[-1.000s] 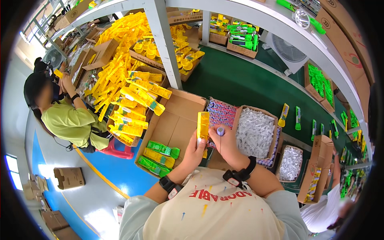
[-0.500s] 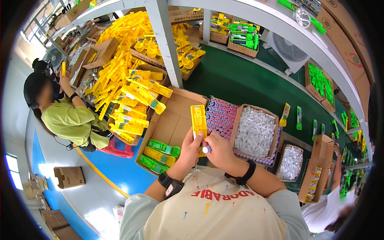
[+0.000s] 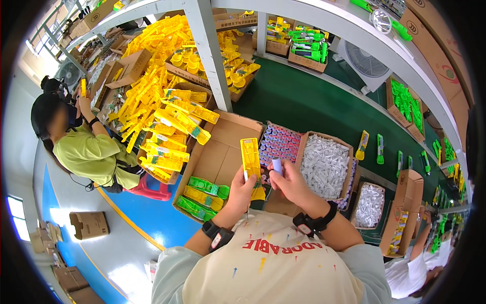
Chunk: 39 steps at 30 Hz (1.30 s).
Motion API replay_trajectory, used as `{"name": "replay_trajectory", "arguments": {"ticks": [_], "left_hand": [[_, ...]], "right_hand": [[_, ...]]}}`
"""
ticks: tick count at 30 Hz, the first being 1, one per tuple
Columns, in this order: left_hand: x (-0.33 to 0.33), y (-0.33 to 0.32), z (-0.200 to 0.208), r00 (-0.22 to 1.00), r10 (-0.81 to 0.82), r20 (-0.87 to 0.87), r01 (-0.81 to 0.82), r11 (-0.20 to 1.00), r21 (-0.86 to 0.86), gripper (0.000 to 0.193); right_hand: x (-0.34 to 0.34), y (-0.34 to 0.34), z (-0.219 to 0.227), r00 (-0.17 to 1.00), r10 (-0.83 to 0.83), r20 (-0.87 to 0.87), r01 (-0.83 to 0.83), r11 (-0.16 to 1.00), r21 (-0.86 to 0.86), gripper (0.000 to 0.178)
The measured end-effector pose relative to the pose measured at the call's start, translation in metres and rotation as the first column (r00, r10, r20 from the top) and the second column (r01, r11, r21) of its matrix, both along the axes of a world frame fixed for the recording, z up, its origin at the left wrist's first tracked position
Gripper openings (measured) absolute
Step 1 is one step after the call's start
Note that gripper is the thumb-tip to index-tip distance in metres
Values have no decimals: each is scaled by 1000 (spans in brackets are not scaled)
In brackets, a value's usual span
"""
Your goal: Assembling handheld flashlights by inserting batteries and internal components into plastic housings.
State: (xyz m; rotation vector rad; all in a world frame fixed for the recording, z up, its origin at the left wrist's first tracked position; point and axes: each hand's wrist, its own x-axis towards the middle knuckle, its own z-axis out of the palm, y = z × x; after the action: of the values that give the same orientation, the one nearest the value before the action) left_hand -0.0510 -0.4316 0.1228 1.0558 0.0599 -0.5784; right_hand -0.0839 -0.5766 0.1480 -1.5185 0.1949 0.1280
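Note:
My left hand (image 3: 240, 190) is closed round the lower part of a long yellow plastic flashlight casing (image 3: 250, 156), held upright with its hollow side towards me. A thin dark wire hangs below that hand. Just to the right, my right hand (image 3: 293, 185) pinches a pale purple cylindrical battery (image 3: 277, 165), which stands apart from the casing. Behind the hands is a tray of batteries (image 3: 280, 144) packed on end, showing pinkish and bluish tops. A box of small white plastic parts (image 3: 324, 167) sits beside it. At the left, an open carton (image 3: 223, 139) contains green and yellow casings (image 3: 201, 196).
Yellow casings are heaped (image 3: 147, 96) at the far left, near a grey metal post (image 3: 207, 50). A co-worker in a lime shirt (image 3: 88, 152) sits there. More green casings (image 3: 380, 149), a smaller white-parts box (image 3: 369, 205) and a tall carton (image 3: 405, 202) are at the right.
My right hand has drawn away to the right from the yellow casing, turning the battery upright. The casing, in my left hand, has come slightly lower.

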Motion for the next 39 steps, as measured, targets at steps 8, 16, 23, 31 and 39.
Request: {"name": "replay_trajectory", "arguments": {"ticks": [8, 16, 23, 31, 39], "left_hand": [[-9, -12, -7, 945, -83, 318, -6, 964, 267, 39], [-13, -19, -7, 931, -144, 336, 34, 949, 312, 46], [-16, -22, -3, 951, -142, 276, 62, 958, 280, 47], [-18, -20, 6, 946, -141, 293, 72, 969, 235, 44], [-20, -17, 10, 932, -160, 325, 76, 964, 256, 44]], "right_hand": [[5, 11, -1, 987, -135, 93, 136, 991, -6, 17], [7, 13, -9, 966, -249, 64, 255, 958, -129, 21], [11, 13, -12, 951, -289, 113, 308, 925, -224, 26], [16, 16, -20, 924, -341, 172, 370, 910, -186, 39], [14, 16, -26, 944, -268, 190, 303, 936, -182, 42]]}}
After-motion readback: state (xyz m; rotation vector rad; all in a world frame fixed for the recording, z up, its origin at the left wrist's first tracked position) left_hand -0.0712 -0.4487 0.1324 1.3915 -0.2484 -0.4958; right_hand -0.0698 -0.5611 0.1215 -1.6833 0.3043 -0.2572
